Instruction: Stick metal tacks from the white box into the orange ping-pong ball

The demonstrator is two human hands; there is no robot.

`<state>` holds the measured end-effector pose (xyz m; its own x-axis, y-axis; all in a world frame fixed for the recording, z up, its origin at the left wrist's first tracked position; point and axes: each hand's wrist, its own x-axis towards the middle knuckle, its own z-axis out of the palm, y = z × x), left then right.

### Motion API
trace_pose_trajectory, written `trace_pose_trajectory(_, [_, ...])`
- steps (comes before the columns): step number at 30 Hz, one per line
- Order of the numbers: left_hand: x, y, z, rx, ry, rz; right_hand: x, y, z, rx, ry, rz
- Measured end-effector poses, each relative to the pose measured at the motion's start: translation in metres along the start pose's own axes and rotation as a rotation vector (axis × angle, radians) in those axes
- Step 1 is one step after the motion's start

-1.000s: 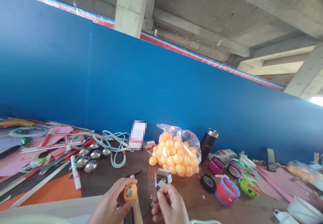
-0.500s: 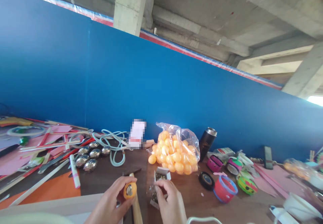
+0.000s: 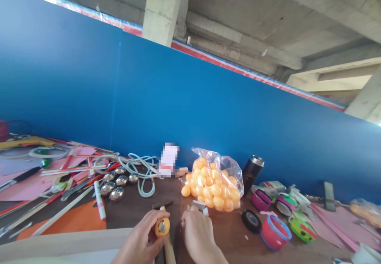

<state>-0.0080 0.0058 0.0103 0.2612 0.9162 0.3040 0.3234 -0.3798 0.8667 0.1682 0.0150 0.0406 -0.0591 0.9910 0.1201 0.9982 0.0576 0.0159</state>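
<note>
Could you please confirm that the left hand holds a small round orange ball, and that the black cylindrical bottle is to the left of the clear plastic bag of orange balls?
Not quite: in the head view, the black cylindrical bottle is to the right of the clear plastic bag of orange balls, not the left. The left hand does hold a small round orange ball.

2 curled hands (image 3: pixel 144 236) (image 3: pixel 198 230), near together

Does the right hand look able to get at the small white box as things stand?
Probably yes: the right hand is close to the small white box, with nothing seen between; whether they touch is unclear.
</note>
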Motion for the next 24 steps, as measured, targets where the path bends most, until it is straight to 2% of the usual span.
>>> trace_pose_trajectory(7, [0.000, -0.004, 0.002, 0.012, 0.013, 0.020, 0.013, -0.007, 0.006, 0.001, -0.066, 0.008])
trace_pose_trajectory(10, [0.001, -0.001, 0.000, 0.008, 0.016, 0.021, 0.011, -0.006, 0.006, 0.008, -0.051, 0.001])
trace_pose_trajectory(13, [0.000, 0.002, 0.000, -0.009, 0.010, 0.022, 0.002, -0.004, 0.000, 0.092, 0.024, 0.003])
trace_pose_trajectory(15, [0.000, 0.002, 0.001, -0.030, 0.017, 0.017, -0.006, -0.004, -0.005, 0.250, 0.089, 0.005])
trace_pose_trajectory(17, [0.000, 0.000, 0.002, -0.042, 0.026, 0.009, -0.014, -0.004, -0.007, 0.479, 0.089, 0.011])
trace_pose_trajectory(21, [0.000, -0.005, 0.004, -0.055, 0.030, 0.015, -0.027, -0.006, 0.000, 1.010, -0.165, 0.157])
trace_pose_trajectory(24, [0.001, -0.006, 0.005, -0.062, 0.032, 0.023, -0.033, -0.005, 0.011, 1.257, -0.242, 0.223])
